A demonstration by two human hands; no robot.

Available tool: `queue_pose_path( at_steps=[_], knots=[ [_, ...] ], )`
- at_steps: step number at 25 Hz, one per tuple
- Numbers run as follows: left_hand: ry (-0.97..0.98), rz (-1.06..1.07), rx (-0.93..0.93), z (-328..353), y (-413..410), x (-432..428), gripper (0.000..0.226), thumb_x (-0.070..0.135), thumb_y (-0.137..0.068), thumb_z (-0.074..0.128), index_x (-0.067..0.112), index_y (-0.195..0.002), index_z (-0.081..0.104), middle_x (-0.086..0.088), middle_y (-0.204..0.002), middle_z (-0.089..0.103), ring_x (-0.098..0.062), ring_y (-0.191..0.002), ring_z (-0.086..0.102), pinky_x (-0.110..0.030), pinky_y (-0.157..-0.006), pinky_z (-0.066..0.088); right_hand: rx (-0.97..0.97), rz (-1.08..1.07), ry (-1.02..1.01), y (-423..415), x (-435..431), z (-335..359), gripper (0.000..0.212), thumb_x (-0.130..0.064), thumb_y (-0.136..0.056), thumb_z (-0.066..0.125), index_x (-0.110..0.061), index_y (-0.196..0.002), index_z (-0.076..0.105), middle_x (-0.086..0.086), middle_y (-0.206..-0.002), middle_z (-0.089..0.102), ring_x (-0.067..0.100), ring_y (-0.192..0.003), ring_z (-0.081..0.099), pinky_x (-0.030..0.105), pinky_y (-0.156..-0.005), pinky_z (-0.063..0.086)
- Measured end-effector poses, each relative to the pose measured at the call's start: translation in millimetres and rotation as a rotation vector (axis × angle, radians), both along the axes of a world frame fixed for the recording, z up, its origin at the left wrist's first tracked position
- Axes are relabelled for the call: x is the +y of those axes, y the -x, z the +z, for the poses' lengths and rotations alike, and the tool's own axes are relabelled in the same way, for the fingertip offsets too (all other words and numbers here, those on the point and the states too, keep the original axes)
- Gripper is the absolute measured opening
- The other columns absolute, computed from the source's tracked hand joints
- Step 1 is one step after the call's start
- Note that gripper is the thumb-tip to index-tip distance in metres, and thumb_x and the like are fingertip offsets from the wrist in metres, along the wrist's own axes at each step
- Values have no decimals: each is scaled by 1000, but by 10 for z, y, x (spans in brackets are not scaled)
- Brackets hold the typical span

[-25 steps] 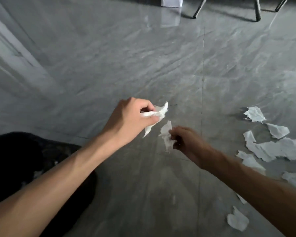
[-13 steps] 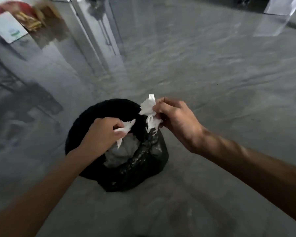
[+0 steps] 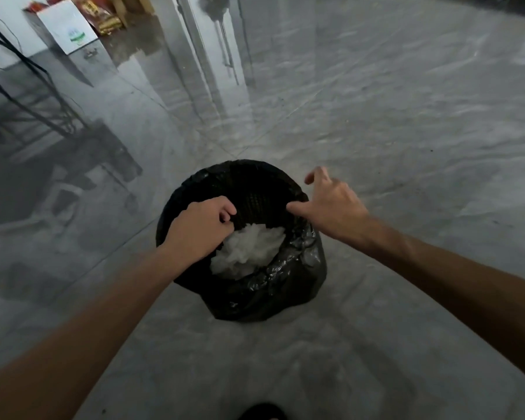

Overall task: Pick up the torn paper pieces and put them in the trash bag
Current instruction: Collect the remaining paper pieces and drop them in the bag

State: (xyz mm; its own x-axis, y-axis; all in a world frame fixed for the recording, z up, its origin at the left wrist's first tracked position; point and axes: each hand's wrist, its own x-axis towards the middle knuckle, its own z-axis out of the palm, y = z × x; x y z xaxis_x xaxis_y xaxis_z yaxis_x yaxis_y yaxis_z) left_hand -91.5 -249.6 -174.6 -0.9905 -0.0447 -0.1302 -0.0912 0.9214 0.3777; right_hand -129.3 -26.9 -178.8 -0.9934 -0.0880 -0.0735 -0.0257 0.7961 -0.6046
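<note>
A black trash bag [image 3: 273,286] lines a round bin on the grey floor in the middle of the view. A heap of white torn paper pieces [image 3: 249,250] lies inside it. My left hand [image 3: 199,228] hangs over the bag's mouth with its fingers curled in; no paper shows in it. My right hand [image 3: 331,207] is at the bag's right rim, fingers spread, holding nothing. No loose paper lies on the floor in view.
The glossy grey tiled floor [image 3: 406,147] surrounds the bag. A white box [image 3: 67,28] and colourful packets [image 3: 103,13] stand at the far left top. Dark cables and frame legs [image 3: 28,86] run down the left side. A dark shoe tip [image 3: 264,412] shows at the bottom edge.
Both hands carried paper from the floor to the bag. The pieces they held half a second ago are gone from them, and the right hand has opened.
</note>
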Motion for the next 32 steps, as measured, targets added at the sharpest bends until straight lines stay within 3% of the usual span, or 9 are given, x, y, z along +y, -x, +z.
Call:
queue_pose_path(
  at_steps=[2,5,10,16,20,25,29,32],
  knots=[
    [0,-30,-5,40,1,133,18,24,-84,60,30,-101,63,11,-97,68,-14,-85,63,-37,-78,53,-210,7,61,-84,-9,-69,43,-38,-76,60,-5,-102,54,9,-75,64,25,-70,65,30,-62,51],
    [11,-83,-12,95,35,368,20,26,-87,57,30,-106,64,12,-98,67,-13,-82,63,-35,-76,53,-312,18,236,-126,18,-122,28,-21,-84,52,2,-70,59,7,-39,59,17,-36,60,18,-36,43],
    [-13,-255,-2,172,110,1015,20,31,-85,58,36,-104,63,11,-96,69,-15,-85,66,-37,-77,55,-167,-193,134,-275,818,-34,34,-29,-79,54,5,-75,60,22,-65,61,35,-63,61,36,-56,50],
    [-44,-457,-22,230,124,2063,15,32,-80,57,37,-92,63,14,-94,72,-16,-86,67,-32,-77,53,-135,-524,143,-857,2112,36,33,-25,-78,53,-3,-54,55,4,-35,52,8,-25,46,17,-28,32],
    [-44,-602,-28,259,2,2782,12,35,-80,55,39,-89,62,11,-94,70,-17,-82,66,-34,-75,54,-134,-648,241,-1191,2543,-39,30,-24,-79,54,3,-66,59,11,-52,57,18,-39,52,22,-37,36],
    [-104,-837,-80,330,-309,3561,9,33,-84,57,35,-90,64,13,-86,66,-11,-75,65,-33,-70,55,-179,-597,560,-1625,2962,-83,21,-21,-90,54,-4,-97,64,13,-70,66,20,-52,61,28,-48,49],
    [-137,-1083,-131,365,-667,4156,13,27,-84,57,27,-93,66,7,-92,70,-14,-83,66,-32,-78,54,-214,-633,370,-2450,3459,-198,10,-15,-85,62,-17,-94,66,1,-68,68,12,-50,63,24,-48,49],
    [-12,-1311,-203,218,-1095,4577,19,27,-84,59,24,-102,66,2,-100,71,-17,-94,64,-27,-81,50,-376,-643,201,-3271,3606,-507,9,-19,-80,69,-24,-87,66,-7,-71,67,7,-53,63,19,-54,49]
  ],
)
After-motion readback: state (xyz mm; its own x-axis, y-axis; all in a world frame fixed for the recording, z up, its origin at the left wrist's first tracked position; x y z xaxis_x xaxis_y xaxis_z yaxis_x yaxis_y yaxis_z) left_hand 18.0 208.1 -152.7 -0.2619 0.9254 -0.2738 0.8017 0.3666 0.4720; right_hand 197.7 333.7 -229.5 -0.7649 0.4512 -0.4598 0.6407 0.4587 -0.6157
